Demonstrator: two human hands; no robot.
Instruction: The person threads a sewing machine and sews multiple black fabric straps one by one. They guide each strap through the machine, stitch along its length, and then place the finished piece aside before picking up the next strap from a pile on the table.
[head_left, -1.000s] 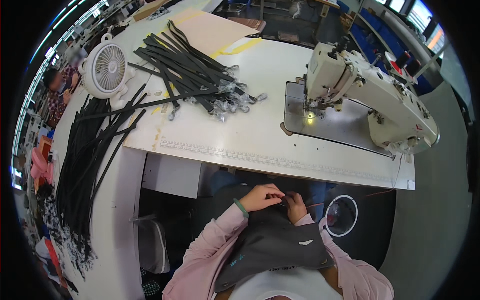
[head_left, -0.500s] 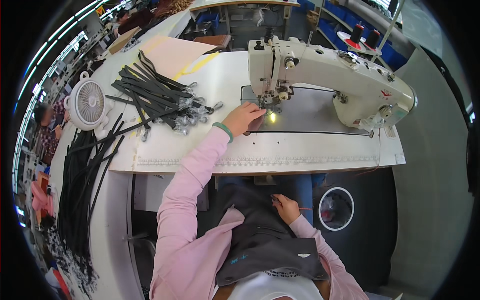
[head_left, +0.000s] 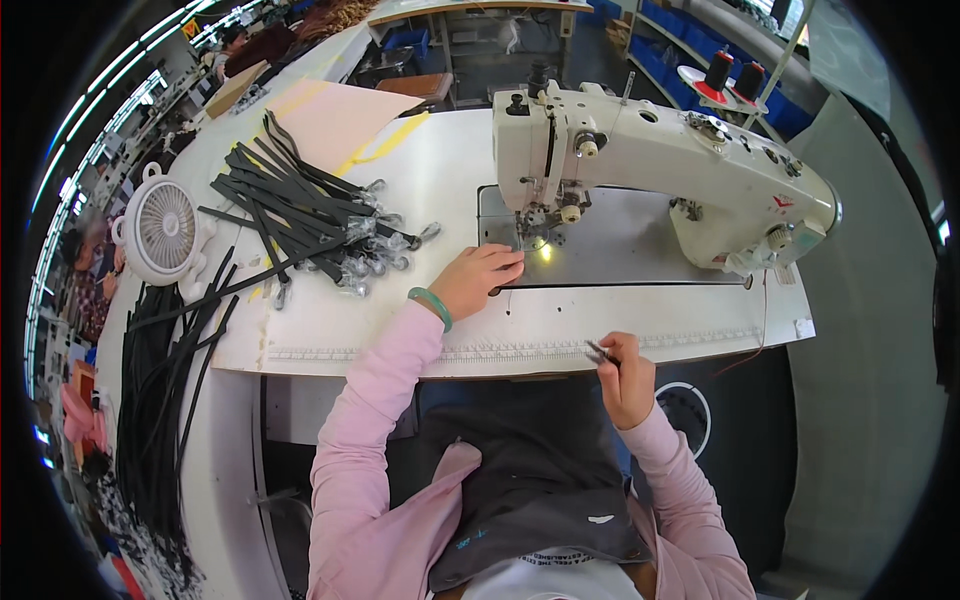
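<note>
A white sewing machine stands on the table, its lamp lighting the grey metal bed plate. My left hand, with a green bangle at the wrist, lies palm down at the plate's left front edge. Its fingers stretch toward the presser foot and needle, and no object shows under them. Over the table's front edge, my right hand is closed around small dark thread snips, tips pointing left. Black straps with clear-wrapped ends lie piled left of the machine.
More black straps hang over the left table, beside a white fan. A printed ruler strip runs along the front edge. Thread cones stand behind the machine. Below right, a white-rimmed bin is partly hidden by my right arm.
My right hand has risen from my lap to the table's front edge with the snips. The left hand has drawn slightly back from the needle. The view has shifted a little.
</note>
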